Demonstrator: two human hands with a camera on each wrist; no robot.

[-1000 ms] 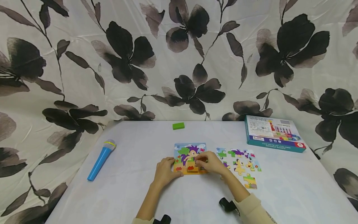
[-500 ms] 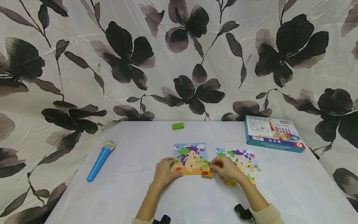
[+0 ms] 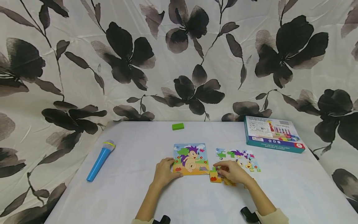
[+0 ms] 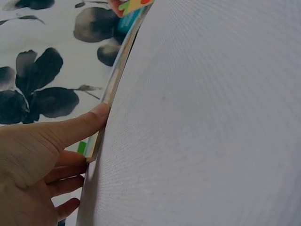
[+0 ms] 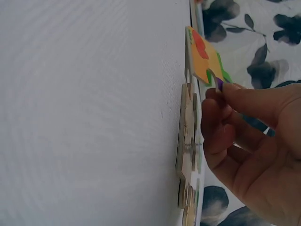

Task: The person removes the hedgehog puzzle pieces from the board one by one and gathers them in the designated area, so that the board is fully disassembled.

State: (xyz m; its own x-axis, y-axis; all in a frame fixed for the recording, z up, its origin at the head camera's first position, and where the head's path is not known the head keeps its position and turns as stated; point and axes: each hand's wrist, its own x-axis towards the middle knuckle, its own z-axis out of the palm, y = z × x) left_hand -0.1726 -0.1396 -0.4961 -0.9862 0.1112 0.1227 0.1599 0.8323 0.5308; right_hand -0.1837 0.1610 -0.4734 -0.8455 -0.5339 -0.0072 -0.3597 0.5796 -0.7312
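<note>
A square puzzle board (image 3: 191, 158) with a hedgehog picture lies mid-table. My left hand (image 3: 162, 173) holds it at the near left corner, thumb on the front edge and fingers along the left side; the left wrist view shows the thumb against the board's edge (image 4: 118, 74). My right hand (image 3: 233, 171) pinches a yellow and green puzzle piece (image 3: 214, 177) with a red patch, just right of the board. In the right wrist view this piece (image 5: 203, 54) is tilted between thumb and fingertips. Loose puzzle pieces (image 3: 253, 162) lie beyond and under the right hand, which partly hides them.
A blue toy microphone (image 3: 101, 161) lies at the left of the white table. One green block (image 3: 177, 126) sits near the back edge. At the back right lies a flat teal and white box (image 3: 274, 133). A flowered cloth (image 3: 193, 62) hangs behind.
My right hand has moved right, carrying the puzzle piece off the board to the space beside the loose pieces. My left hand stays at the board's corner.
</note>
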